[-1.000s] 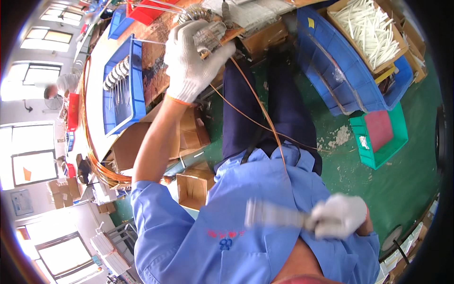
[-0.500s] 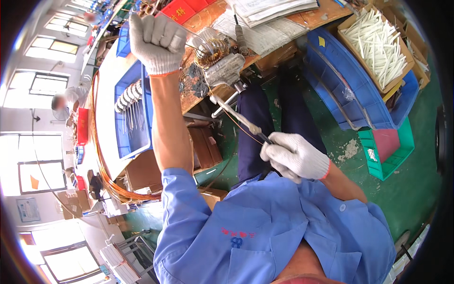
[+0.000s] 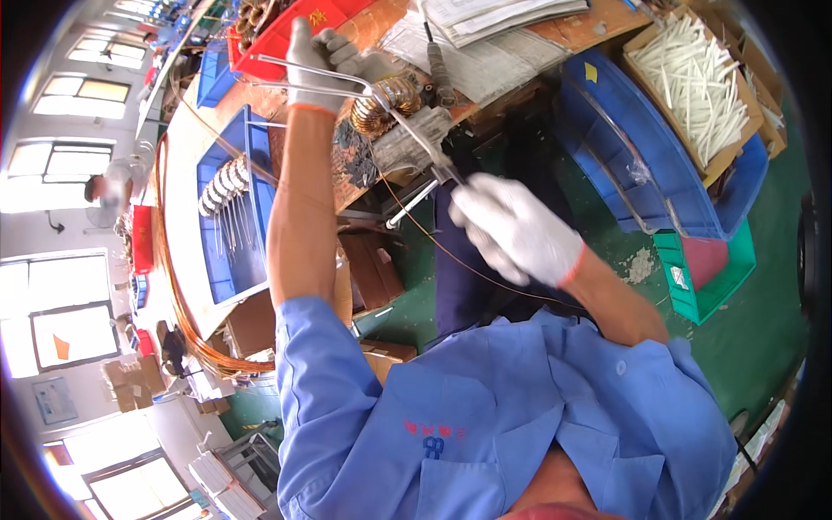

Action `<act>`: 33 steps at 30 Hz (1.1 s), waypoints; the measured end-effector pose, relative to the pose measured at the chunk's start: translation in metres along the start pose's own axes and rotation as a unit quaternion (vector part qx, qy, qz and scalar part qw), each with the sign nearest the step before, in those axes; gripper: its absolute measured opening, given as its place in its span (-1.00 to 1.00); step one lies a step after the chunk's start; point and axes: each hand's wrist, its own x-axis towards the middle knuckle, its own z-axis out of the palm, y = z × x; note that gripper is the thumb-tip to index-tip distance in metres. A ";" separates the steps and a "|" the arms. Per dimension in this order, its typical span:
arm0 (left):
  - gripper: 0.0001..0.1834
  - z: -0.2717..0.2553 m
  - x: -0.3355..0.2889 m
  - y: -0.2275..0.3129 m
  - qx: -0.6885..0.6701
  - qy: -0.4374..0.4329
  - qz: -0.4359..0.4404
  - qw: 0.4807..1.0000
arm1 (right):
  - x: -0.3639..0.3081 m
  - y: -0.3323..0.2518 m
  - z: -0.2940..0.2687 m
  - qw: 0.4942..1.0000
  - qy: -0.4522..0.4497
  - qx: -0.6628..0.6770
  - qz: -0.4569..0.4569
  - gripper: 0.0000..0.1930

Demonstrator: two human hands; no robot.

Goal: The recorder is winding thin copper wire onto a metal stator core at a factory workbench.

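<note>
A ring-shaped coil wound with copper wire [image 3: 378, 111] sits against a grey metal clamp block [image 3: 407, 143] at the bench's near edge. My right hand [image 3: 520, 227], in a white knit glove, is closed around the dark handle of a metal rod tool [image 3: 400, 119]. The rod reaches across the coil and splits into two prongs pointing left. Behind those prongs is my gloved left hand [image 3: 319, 68], beside the coil with its fingers curled; whatever they grip is hidden. A thin copper wire [image 3: 418, 224] runs from the coil down across my lap.
Left of my arm, a blue tray [image 3: 227, 260] holds several white-wrapped rings. A red bin [image 3: 299, 39] stands behind my left hand. On the right are a blue bin [image 3: 624, 165], a box of white sticks [image 3: 689, 87] and a green crate [image 3: 712, 295]. Papers [image 3: 485, 17] lie on the bench.
My right hand has moved up and left with the rod tool, whose prongs now lie over the coil. My left hand has shifted right, nearer the coil. The copper wire has swung down toward my lap.
</note>
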 end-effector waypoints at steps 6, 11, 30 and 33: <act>-0.28 -0.032 -0.096 0.006 0.267 0.142 0.223 0.927 | -0.121 0.041 -0.012 0.998 -0.039 0.011 0.039 -0.75; -0.02 -0.009 -0.147 -0.034 0.539 0.038 0.523 0.659 | -0.250 0.093 -0.067 0.969 -0.184 -0.115 0.119 -0.87; -0.59 0.083 -0.195 -0.034 0.634 -0.359 0.530 0.434 | -0.207 0.101 -0.106 0.878 -0.472 -0.035 -0.072 -0.75; -0.57 0.065 -0.159 -0.014 0.338 -0.152 0.367 0.853 | -0.185 0.060 -0.075 0.969 -0.239 -0.052 0.022 -0.83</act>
